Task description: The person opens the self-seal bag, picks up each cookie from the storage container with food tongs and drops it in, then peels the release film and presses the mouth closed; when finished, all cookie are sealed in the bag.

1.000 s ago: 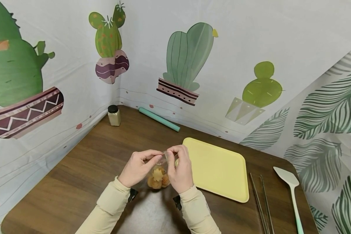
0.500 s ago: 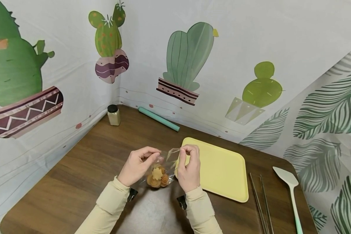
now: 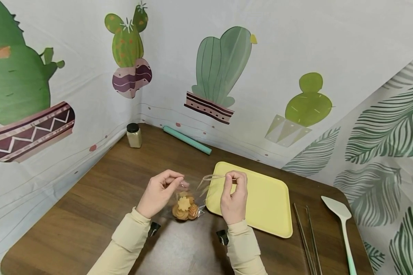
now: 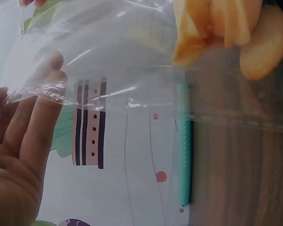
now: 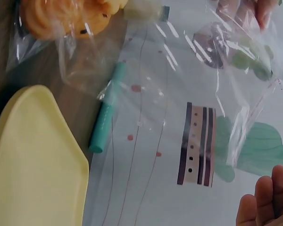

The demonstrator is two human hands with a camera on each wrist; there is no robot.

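Note:
A clear plastic bag [image 4: 132, 56] of several cookies [image 3: 184, 208] hangs between the hands, its base low over the table. Swirled and flower-shaped cookies sit in its bottom. The left hand [image 3: 161, 193] pinches one side of the bag's mouth between thumb and fingers; in the left wrist view, other fingers [image 4: 40, 113] lie behind the film. On the other side, the right hand [image 3: 234, 196] pinches the mouth's edge, in front of the yellow tray [image 3: 258, 221]. The right wrist view shows only some curled fingers [image 5: 264, 197] of this hand, without the thumb.
A teal rolling-pin-like rod [image 3: 187, 140] lies at the back edge of the wooden table [image 3: 72, 221], near a black-lidded jar [image 3: 134, 136]. To the right of the tray are metal tongs [image 3: 306, 236] and a white spatula [image 3: 342, 217]. Patterned cloth walls stand behind.
The hands have moved apart, mostly the right hand going rightward over the tray's edge. The bag's mouth has been drawn wider between them, and the cookies show more plainly.

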